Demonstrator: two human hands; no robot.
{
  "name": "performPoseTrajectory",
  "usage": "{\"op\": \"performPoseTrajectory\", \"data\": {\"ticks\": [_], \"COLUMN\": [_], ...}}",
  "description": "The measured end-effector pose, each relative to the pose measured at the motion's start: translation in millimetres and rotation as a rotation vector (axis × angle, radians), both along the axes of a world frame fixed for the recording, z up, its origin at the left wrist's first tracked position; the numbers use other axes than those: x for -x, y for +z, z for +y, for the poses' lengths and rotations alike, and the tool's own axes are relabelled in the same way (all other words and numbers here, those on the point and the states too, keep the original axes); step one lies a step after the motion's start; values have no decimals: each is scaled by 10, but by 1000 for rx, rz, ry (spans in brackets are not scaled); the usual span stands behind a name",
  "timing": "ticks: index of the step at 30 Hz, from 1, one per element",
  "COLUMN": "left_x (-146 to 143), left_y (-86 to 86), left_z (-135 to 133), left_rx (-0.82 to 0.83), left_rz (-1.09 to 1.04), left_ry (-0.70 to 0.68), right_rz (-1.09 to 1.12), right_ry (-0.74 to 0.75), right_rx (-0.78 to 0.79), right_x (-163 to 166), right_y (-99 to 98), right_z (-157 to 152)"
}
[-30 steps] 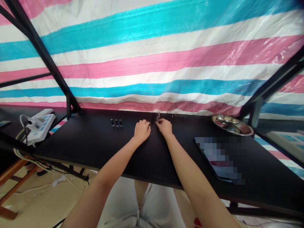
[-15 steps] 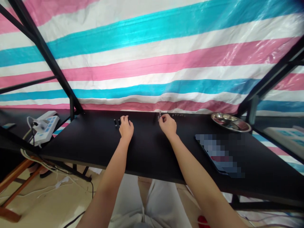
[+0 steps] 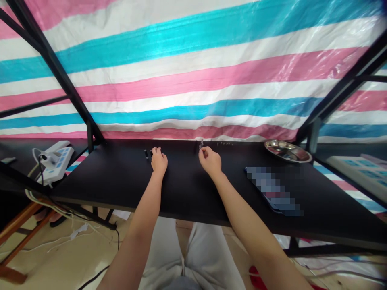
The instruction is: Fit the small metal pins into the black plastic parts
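on the worktop [image 3: 187,193], what's held?

i can't tell: left hand [image 3: 159,161] curls beside a black cylinder [image 3: 146,154]; right hand [image 3: 211,162] bunches its fingertips by a glassy object [image 3: 201,143], presumably because both things are small.

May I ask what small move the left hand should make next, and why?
I would perhaps have the left hand close gently on the nearer black cylinder: the hand partly covers it, though any grip is hidden, while the farther black cylinder sits apart from the hand.

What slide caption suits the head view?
Left hand at small black cylinders, right hand at small greyish pieces, black table, metal plate to the right.
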State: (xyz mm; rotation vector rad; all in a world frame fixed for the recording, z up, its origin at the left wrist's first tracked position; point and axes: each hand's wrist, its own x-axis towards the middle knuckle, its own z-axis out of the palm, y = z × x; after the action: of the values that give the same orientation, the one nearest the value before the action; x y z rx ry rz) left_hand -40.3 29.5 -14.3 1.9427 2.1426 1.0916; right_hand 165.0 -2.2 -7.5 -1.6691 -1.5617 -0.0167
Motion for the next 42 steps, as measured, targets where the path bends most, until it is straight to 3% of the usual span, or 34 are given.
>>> {"op": "performPoseTrajectory", "data": {"ticks": [4, 7, 13, 18, 22, 25, 28, 35, 42], "left_x": [3, -63, -317, -424, -428, -417, -415, -423, -435], "left_y": [-70, -106, -38, 6, 4, 10, 19, -2, 10], "left_z": [81, 125, 22, -90, -114, -125, -142, -162, -169], "left_rx": [-72, -74, 210, 306, 326, 316, 303, 150, 144], "left_rz": [-145, -430, -1201, -1425, -1406, -1320, -1151, -794, -797], "left_ry": [-78, -164, -520, -717, -745, -811, -831, -738, -650], "right_rz": [8, 37, 178, 466, 718, 737, 666, 337, 264], "right_ry": [5, 36, 295, 488, 497, 451, 378, 273, 233], "right_rx": [30, 33, 92, 101, 66, 31, -15, -25, -23], "right_x": [3, 22, 100, 204, 282, 291, 259, 176, 129], "right_y": [7, -9, -111, -180, -189, -182, -166, -106, -76], "right_z": [-9, -9, 32, 55, 66, 72, 61, -7, -18]}}
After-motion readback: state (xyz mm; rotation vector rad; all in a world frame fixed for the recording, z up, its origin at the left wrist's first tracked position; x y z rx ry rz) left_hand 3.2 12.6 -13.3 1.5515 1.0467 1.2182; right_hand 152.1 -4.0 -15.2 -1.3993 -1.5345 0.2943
